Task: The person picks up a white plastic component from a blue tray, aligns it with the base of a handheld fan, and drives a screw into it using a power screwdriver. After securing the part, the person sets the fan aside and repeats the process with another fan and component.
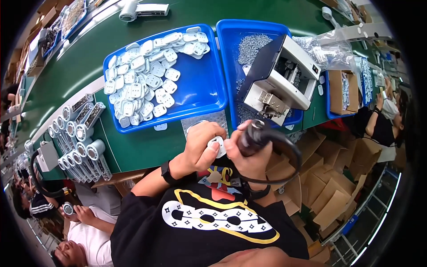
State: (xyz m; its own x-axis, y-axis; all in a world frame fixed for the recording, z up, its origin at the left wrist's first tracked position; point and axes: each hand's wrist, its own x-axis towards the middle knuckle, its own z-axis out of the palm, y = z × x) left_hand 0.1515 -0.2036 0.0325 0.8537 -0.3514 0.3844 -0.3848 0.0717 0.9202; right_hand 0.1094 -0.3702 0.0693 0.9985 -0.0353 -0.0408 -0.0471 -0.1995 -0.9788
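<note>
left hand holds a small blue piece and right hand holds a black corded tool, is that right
The colour is wrong: in the head view, the left hand holds a small white piece. The right hand does hold a black corded tool.

I stand in a factory assembly workshop, identified by the following equipment. A long, green-topped workbench [75, 66] carries a shallow blue plastic tray [195, 84] heaped with small, rounded white plates [138, 84]. A second shallow blue plastic tray [224, 42], just beside it, contains loose silver metal screws [253, 48]; a boxy black-and-silver metal machine [254, 73] stands over it. Matching light-grey units with round heads [81, 142] lie in rows at the left. A black cylindrical tool with a thick cable [251, 137] is held at the bench edge. Open brown cardboard boxes [324, 193] crowd the right. A co-worker in a white shirt [97, 229] holds a round grey part [68, 208].
</note>
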